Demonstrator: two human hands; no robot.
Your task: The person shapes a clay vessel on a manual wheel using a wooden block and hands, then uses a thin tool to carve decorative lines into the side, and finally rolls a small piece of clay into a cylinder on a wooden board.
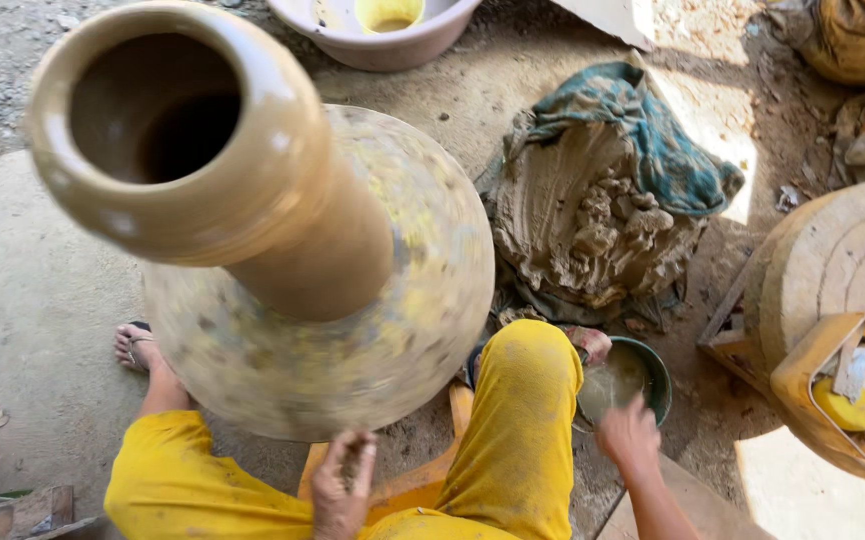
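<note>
Big clay vase (323,260) w/ long neck stands between the knees, blurred, seemingly spinning. Left hand (343,485) at the vase's lower belly, fingers curled, clay-smeared; can't tell if it grips anything. Right hand (630,432) right of the vase, loosely open over the small water bowl (653,380), holding nothing seen. Step, I'd judge: wetting fingers mid-smoothing. Next move needs a light, steady touch on the wall. Clay lump (593,220) under teal cloth sits right of the vase.

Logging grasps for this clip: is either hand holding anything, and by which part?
Neither clearly: left hand touches the vase at its lower belly; right hand is over the bowl, blurred.
</note>
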